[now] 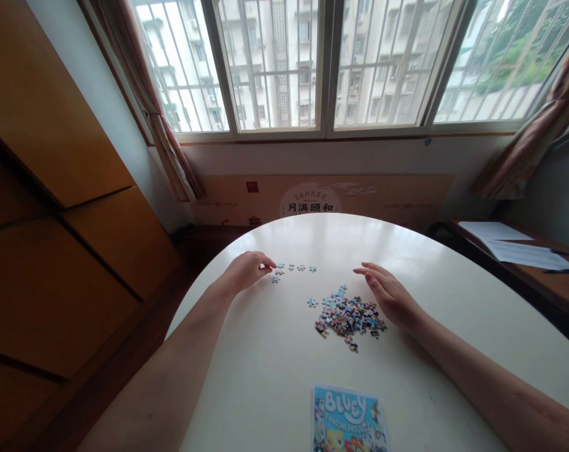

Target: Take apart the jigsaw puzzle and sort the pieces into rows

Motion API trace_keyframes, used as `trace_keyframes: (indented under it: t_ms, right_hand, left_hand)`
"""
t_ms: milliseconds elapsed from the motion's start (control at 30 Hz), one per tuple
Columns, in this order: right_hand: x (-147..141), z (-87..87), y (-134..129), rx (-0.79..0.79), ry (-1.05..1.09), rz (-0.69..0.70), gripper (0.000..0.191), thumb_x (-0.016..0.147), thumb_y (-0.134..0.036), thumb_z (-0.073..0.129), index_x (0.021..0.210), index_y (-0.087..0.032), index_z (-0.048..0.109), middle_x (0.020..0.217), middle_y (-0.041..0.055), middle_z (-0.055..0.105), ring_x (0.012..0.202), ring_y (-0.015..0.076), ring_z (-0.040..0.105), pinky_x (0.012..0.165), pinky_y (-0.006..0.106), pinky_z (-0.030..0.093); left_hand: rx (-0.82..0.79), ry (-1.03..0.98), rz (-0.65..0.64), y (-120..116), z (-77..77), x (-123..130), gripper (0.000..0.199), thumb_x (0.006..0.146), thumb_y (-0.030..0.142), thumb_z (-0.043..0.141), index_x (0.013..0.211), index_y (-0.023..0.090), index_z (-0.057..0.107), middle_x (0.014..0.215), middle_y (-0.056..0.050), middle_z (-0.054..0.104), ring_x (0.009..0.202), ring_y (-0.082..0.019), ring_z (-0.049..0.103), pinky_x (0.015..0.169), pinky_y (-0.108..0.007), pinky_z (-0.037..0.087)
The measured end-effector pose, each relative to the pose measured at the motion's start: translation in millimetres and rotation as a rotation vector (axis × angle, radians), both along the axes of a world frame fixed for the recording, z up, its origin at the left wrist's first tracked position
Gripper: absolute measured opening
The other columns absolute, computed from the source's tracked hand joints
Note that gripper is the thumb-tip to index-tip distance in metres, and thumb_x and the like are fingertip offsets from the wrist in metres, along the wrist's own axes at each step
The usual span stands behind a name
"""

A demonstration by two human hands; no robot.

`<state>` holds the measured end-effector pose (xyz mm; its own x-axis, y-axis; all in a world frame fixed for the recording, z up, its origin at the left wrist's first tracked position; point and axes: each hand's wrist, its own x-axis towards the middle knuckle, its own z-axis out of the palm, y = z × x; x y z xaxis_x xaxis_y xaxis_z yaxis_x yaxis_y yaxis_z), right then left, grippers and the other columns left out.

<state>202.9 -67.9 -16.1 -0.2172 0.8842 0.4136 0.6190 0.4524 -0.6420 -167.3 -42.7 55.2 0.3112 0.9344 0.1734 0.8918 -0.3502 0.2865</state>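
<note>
A heap of small jigsaw pieces (347, 315) lies near the middle of the white table (260, 376). Beyond it to the left, several pieces (302, 268) form a spaced row, with a couple more below the row's left end. My left hand (251, 269) is at that left end, its thumb and forefinger close together beside the corner pieces; whether a piece is between them is too small to tell. My right hand (386, 290) rests at the heap's upper right, fingers stretched out, holding nothing. A loose piece (312, 302) sits just left of the heap.
A blue picture card (349, 419) reading "Bluey" lies at the near edge of view. Papers (524, 253) and dark pens are on a brown side table at right. Wooden cabinets (96, 251) stand at left, and barred windows are behind the table.
</note>
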Motion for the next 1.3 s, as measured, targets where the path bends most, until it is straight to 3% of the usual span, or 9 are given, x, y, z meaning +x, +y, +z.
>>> trace_keyframes:
  t_ms: [233, 633, 767, 900, 1300]
  right_hand:
    - [-1, 0.0, 1, 0.008, -0.009, 0.004, 0.052, 0.100, -0.049, 0.029, 0.119, -0.023, 0.069, 0.137, 0.0112, 0.058, 0.135, 0.0293, 0.045, 0.114, 0.053, 0.033]
    - [1, -1.6, 1, 0.005, -0.030, 0.011, 0.052, 0.100, -0.050, 0.029, 0.120, -0.024, 0.069, 0.137, 0.0106, 0.057, 0.136, 0.0294, 0.044, 0.114, 0.053, 0.033]
    - [1, -0.5, 0, -0.002, -0.033, 0.008, 0.053, 0.100, -0.050, 0.029, 0.120, -0.023, 0.069, 0.137, 0.0112, 0.057, 0.136, 0.0300, 0.044, 0.114, 0.053, 0.033]
    - [0, 0.4, 0, -0.008, -0.026, 0.001, 0.054, 0.099, -0.052, 0.029, 0.118, -0.023, 0.070, 0.137, 0.0112, 0.058, 0.136, 0.0308, 0.045, 0.114, 0.054, 0.034]
    - [-1, 2.8, -1, 0.012, -0.024, 0.017, 0.052, 0.100, -0.049, 0.028, 0.117, -0.022, 0.070, 0.136, 0.0122, 0.058, 0.136, 0.0296, 0.044, 0.114, 0.054, 0.034]
  left_hand:
    - [-0.022, -0.013, -0.046, 3, -10.9, 1, 0.024, 0.087, 0.033, 0.059, 0.095, 0.029, 0.080, 0.098, -0.003, 0.074, 0.083, -0.018, 0.065, 0.073, -0.025, 0.047]
    - [-0.025, -0.038, 0.015, 1, -1.5, -3, 0.022, 0.083, 0.033, 0.062, 0.094, 0.026, 0.079, 0.095, -0.003, 0.075, 0.082, -0.018, 0.066, 0.072, -0.025, 0.047]
    - [-0.149, -0.053, -0.020, 0, 0.7, -8, 0.019, 0.075, 0.036, 0.070, 0.086, 0.024, 0.079, 0.083, -0.001, 0.074, 0.071, -0.017, 0.065, 0.064, -0.024, 0.045]
    - [-0.213, -0.039, -0.016, -3, 2.5, -4, 0.021, 0.071, 0.036, 0.069, 0.085, 0.024, 0.079, 0.085, -0.002, 0.074, 0.072, -0.017, 0.065, 0.063, -0.025, 0.045]
    - [-0.158, -0.018, -0.042, 4, -5.0, -4, 0.019, 0.073, 0.038, 0.070, 0.084, 0.025, 0.078, 0.085, -0.001, 0.072, 0.071, -0.016, 0.063, 0.063, -0.024, 0.044]
